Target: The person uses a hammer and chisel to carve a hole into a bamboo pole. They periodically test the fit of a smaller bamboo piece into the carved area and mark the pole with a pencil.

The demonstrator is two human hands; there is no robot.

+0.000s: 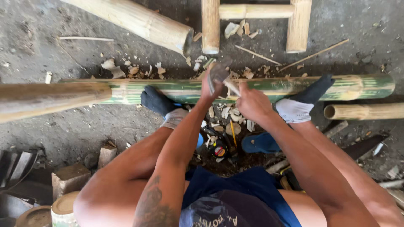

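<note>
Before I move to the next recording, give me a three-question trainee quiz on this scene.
1. True or false: both socked feet rest on the green bamboo pole.
2. What does the left hand hold? A) a saw B) a blurred tool, apparently a hammer or hatchet C) a tape measure
3. Fill in: the right hand holds a slim tool, likely a chisel, against the ____.

Key:
1. True; the left foot and right foot both press on it.
2. B; the tool is motion-blurred, so its exact kind is uncertain.
3. Pole; wood chips lie below it.
</note>
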